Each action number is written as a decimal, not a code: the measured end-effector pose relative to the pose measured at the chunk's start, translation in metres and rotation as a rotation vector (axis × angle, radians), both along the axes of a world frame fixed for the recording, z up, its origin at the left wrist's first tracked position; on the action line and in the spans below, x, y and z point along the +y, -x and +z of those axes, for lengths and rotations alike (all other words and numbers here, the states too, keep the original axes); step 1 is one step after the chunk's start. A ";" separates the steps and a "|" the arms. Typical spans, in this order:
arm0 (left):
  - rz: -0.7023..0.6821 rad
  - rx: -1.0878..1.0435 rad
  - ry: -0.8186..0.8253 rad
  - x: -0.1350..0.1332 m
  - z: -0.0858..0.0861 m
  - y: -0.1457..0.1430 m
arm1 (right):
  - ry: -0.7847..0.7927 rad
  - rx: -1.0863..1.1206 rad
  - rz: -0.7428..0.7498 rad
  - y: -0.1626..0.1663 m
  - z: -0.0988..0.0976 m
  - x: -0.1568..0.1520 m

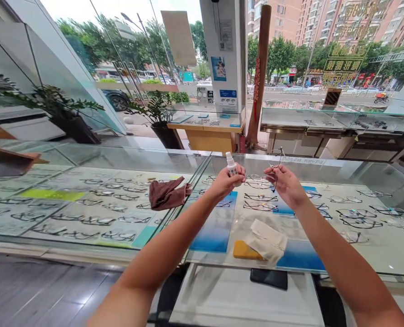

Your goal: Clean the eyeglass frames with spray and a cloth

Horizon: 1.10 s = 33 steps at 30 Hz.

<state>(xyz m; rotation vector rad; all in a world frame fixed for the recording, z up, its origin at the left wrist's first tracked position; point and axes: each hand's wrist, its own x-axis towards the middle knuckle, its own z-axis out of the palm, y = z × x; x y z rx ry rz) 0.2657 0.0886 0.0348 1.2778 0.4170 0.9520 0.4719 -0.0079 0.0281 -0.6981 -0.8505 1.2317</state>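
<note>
My left hand (226, 180) is wrapped round a small white spray bottle (231, 165), held upright above a glass display counter (311, 164). My right hand (286, 185) pinches a pair of thin-framed glasses (276, 167) just to the right of the bottle, its nozzle turned toward them. Both hands hover over rows of glasses laid out under the glass. A pale folded cloth (267, 239) and a yellow pad (244, 250) lie on the counter top below my hands.
A brown cloth (167, 193) lies crumpled on the left counter. A dark phone-like slab (269, 278) sits under the counter's near edge. Potted plants (159, 113), a wooden post (260, 77), more display cases and shop windows stand behind.
</note>
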 end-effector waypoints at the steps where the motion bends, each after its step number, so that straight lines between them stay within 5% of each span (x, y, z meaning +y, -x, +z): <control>1: -0.017 0.007 0.007 -0.002 -0.001 0.002 | 0.002 -0.011 0.000 0.002 0.000 -0.001; 33: -0.208 0.055 -0.077 -0.020 0.010 0.009 | 0.041 -0.127 0.032 0.015 0.000 -0.014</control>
